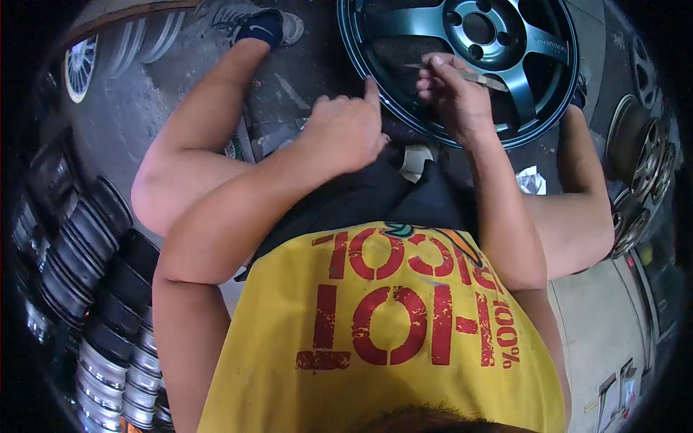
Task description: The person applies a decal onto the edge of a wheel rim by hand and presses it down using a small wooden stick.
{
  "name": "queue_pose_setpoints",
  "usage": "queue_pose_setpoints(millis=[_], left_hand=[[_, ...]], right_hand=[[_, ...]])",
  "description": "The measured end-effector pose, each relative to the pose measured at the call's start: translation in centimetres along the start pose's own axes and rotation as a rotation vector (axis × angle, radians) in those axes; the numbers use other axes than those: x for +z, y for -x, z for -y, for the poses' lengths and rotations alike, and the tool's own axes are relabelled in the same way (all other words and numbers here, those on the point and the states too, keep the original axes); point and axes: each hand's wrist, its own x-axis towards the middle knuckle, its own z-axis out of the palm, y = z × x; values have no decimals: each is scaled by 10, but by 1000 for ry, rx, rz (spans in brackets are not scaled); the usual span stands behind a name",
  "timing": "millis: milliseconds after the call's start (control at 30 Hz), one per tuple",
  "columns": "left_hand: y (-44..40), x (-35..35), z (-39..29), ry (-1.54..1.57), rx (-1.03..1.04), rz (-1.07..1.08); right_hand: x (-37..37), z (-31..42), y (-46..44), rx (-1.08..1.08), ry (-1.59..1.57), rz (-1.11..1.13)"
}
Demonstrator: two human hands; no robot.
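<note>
A dark teal spoked car wheel rim (433, 22) lies at the top of the view, between my feet. My left hand (343, 133) is at its near left edge, index finger stretched out against the outer lip and the other fingers curled. I see nothing held in it. Over the near spokes, my right hand (458, 97) is closed around a slim tool with a pale flat handle (484, 79). The tool's thin dark tip points left across the rim opening; its exact kind is unclear.
Stacked wheel rims (79, 252) fill the left side, with more rims (639, 148) at the right. A silver rim (81, 68) stands at upper left. A crumpled white wrapper (531, 180) lies by my right leg, and a pale paper piece (416, 162) sits near my shorts.
</note>
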Motion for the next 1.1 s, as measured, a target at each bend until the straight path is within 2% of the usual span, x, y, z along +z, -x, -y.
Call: queue_pose_setpoints(millis=[67,100,133,200,267,333,467,600,667,733,800,867,933,967,1000,1033,1067,1100], left_hand=[[-5,2,5,0,-25,46],[-7,-2,1,69,-3,156],[-9,0,1,67,1,157],[-11,7,1,296,262,333],[-7,9,-2,316,268,304],[-4,-8,-3,115,223,143],[-7,-36,14,-97,51,37],[-3,-35,25,-160,5,-29],[-1,-26,23,-154,5,-166],[-5,-19,21,-186,-12,-104],[-10,-16,14,-222,-34,-46],[-7,-16,3,-112,-94,255],[-4,-14,2,-39,-58,285],[-3,-15,4,128,70,308],[-3,-16,5,295,195,328],[-3,-13,3,379,200,344],[-2,-14,1,371,198,355],[-1,-15,-1,254,216,252]], right_hand=[[10,-5,2,-75,170,-46],[12,-8,2,-87,172,-61],[13,-9,1,-90,171,-64],[17,-10,1,-100,300,-87],[19,-5,2,-129,321,-101],[17,4,1,-190,302,-87],[13,4,2,-288,267,-138],[15,1,12,-290,365,-165],[18,4,18,-252,465,-94],[21,3,22,-257,500,-92],[20,1,22,-598,868,-11],[23,0,22,-552,827,47],[33,4,27,-386,580,121],[31,7,28,-391,725,150],[31,7,27,-391,715,144],[29,7,27,-350,632,184],[28,6,26,-311,549,224],[24,5,21,-217,337,243]])
